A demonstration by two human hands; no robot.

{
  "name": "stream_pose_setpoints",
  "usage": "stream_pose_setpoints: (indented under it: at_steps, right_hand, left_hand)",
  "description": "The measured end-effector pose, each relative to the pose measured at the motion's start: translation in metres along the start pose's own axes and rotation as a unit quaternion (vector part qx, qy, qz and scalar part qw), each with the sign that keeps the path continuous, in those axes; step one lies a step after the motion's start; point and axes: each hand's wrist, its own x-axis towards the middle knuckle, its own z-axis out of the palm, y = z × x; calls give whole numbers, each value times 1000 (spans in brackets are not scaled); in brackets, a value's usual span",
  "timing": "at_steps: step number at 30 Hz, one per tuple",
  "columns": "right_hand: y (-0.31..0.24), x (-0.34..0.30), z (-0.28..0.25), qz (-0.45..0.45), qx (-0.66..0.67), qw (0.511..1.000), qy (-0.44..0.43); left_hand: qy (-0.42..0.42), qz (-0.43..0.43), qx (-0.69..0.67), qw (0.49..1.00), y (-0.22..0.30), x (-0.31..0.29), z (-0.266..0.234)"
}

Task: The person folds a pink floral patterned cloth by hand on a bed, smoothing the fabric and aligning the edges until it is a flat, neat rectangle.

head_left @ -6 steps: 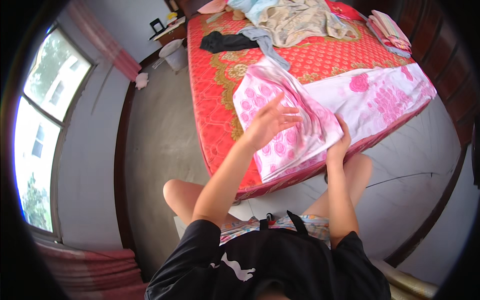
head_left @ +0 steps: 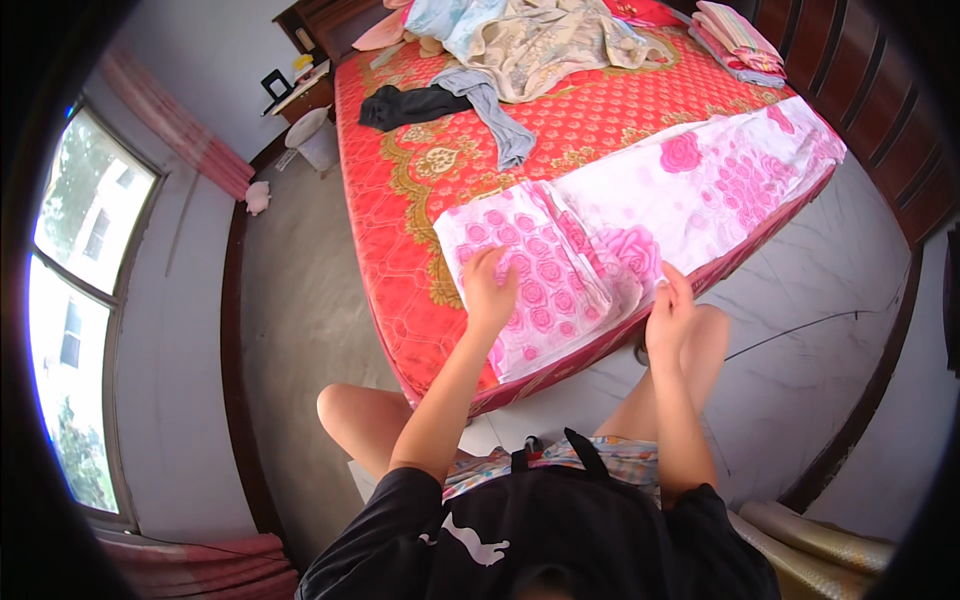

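A long white bed sheet [head_left: 700, 190] printed with pink roses lies along the near edge of the bed. Its left part is folded over into a layered, fairly flat rectangle, with creases bunched where the fold meets the longer strip. My left hand [head_left: 490, 293] rests on the folded part, fingers spread and slightly bent, gripping nothing. By the bed's front edge, my right hand [head_left: 670, 318] is raised beside the sheet's fold with its fingers apart and nothing in them.
The bed [head_left: 395, 240] has a red and gold patterned cover. Farther back lie black clothing [head_left: 410, 106], a grey garment [head_left: 500, 125], a beige blanket [head_left: 550, 50] and a folded pink striped stack [head_left: 740, 40]. A white bin [head_left: 315, 140] and a pink plush toy [head_left: 258, 197] are on the floor.
The lifted left part of the sheet has come down flat on the bed. My right hand has let go of its edge, and my left hand has lowered onto the cloth.
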Motion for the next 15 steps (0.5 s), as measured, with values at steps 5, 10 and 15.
stream_pose_setpoints:
  at_steps: [5,10,15]
  right_hand:
    - [4,-9,18,-112,-248,949,-156]
    - [8,-1,42,-88,-425,857,-279]
    - [11,-15,47,-61,-451,854,-251]
  left_hand:
    - [26,-30,164,986,-62,-16,-1]
    - [-86,-40,231,968,-83,12,-7]
    - [-18,-85,200,976,-131,64,-17]
